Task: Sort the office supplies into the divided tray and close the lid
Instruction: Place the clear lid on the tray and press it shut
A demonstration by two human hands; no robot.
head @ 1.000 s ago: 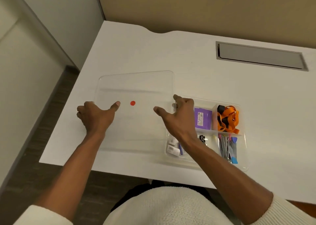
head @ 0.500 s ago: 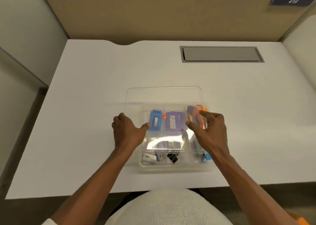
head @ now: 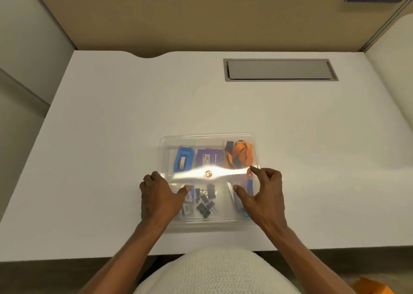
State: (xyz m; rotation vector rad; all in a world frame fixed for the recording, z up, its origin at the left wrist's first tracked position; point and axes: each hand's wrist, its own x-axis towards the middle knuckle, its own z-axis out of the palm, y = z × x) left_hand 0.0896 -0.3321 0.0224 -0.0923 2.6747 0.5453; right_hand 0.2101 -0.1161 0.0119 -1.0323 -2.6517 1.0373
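Observation:
The clear divided tray (head: 207,223) sits on the white desk near its front edge. A clear lid (head: 207,138) with a small red dot lies over it, squared with the tray's outline. Through the lid I see a blue stapler (head: 183,160), a purple box (head: 209,157), an orange lanyard (head: 238,155) and black binder clips (head: 205,202). My left hand (head: 158,198) rests on the lid's left edge, thumb on top. My right hand (head: 261,195) holds the lid's right edge the same way.
The white desk (head: 111,137) spreads all around the tray. A grey cable hatch (head: 279,69) is set into the desk at the back right. Partition walls close off the back and sides. An orange object (head: 373,287) shows at the bottom right corner.
The lid lay on the desk left of the tray. Both hands carried it to the right and over the tray, where it now lies lined up with the tray.

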